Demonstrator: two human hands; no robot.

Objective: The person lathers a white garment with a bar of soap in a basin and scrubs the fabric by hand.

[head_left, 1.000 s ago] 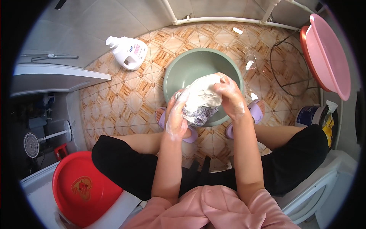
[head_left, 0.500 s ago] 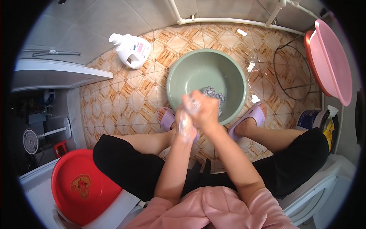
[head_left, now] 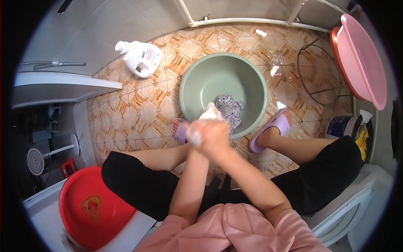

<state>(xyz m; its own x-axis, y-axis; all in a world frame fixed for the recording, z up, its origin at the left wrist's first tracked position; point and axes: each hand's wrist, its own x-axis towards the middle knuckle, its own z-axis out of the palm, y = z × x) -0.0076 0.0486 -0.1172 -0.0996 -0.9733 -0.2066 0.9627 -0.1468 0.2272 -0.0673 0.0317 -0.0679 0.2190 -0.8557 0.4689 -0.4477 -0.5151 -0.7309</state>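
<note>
Over the near rim of the green basin point(head_left: 197, 90) on the tiled floor point(head_left: 138, 113), the left hand point(head_left: 197, 132) and right hand point(head_left: 216, 134) are pressed together, soapy, nothing visibly gripped. A patterned cloth point(head_left: 231, 110) lies inside, just beyond; scrubbing seems underway, and reaching down for it would follow.

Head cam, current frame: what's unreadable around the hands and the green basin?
- Left hand and right hand: pressed together, soapy and motion-blurred; fingers and anything between them unclear.
- Patterned cloth in the green basin: near part hidden by the hands.
- Water level in the basin: cannot tell.
- Left purple slipper: mostly behind the left forearm.
- Pink basin: inside faces away.
</note>
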